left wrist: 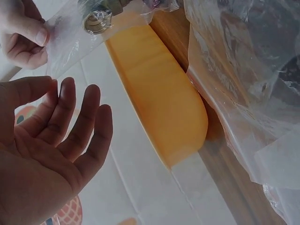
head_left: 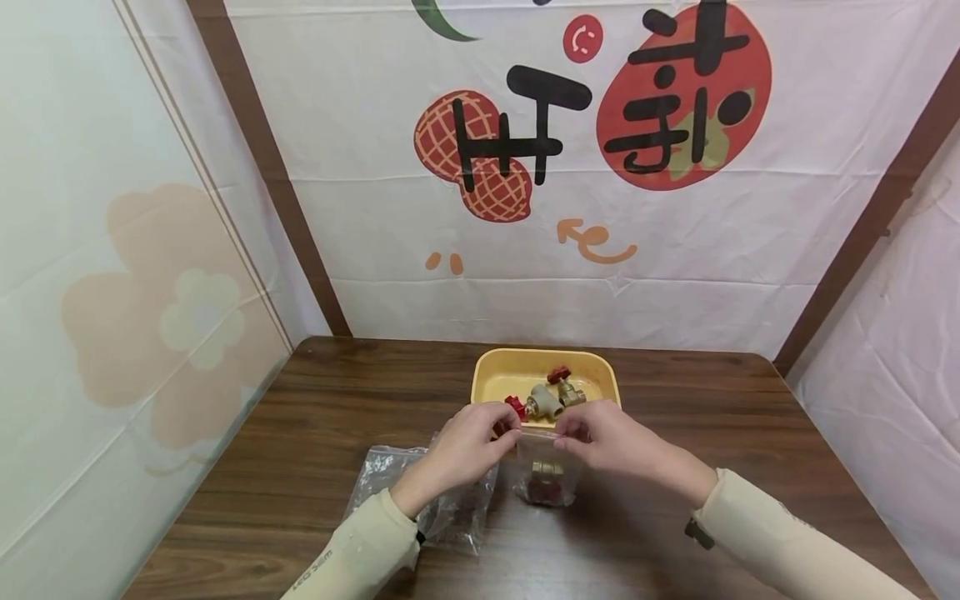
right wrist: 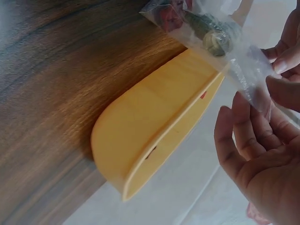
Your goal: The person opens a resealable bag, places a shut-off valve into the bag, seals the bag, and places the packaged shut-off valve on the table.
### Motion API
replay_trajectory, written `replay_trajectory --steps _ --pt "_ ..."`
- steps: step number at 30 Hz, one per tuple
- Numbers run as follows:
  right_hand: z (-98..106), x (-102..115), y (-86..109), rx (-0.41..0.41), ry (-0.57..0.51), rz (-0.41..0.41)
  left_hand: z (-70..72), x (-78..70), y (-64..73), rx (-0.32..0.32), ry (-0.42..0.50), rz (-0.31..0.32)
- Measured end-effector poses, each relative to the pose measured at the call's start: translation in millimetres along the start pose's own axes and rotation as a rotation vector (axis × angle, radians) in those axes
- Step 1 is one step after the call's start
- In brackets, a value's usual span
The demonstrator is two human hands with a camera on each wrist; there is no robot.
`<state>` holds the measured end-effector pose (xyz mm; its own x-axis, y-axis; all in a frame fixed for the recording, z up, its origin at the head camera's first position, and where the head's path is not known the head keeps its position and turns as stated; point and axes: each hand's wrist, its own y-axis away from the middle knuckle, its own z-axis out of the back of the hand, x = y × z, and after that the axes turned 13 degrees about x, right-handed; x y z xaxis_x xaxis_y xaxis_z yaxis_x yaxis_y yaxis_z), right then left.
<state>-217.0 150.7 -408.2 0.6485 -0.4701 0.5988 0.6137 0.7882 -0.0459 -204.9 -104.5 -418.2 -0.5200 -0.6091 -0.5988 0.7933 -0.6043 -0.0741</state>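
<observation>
A clear plastic zip bag hangs upright above the table with a brass gate valve inside, its red handwheel at the bottom. My left hand pinches the bag's top edge at the left corner between thumb and forefinger. At the other corner my right hand pinches the same edge; in the right wrist view that right hand has its remaining fingers loosely bent. The valve shows its threaded end through the plastic in the left wrist view.
Behind the bag, a yellow tray holds more valves with red handwheels. Flat clear bags lie on the wooden table, partly under my left forearm. A printed cloth wall stands along the table's far edge.
</observation>
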Motion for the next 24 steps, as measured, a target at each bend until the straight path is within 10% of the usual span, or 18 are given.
replay_trajectory --steps 24 --pt "-11.6 8.1 1.0 -0.077 0.150 0.051 -1.1 -2.7 4.4 -0.047 -0.030 -0.017"
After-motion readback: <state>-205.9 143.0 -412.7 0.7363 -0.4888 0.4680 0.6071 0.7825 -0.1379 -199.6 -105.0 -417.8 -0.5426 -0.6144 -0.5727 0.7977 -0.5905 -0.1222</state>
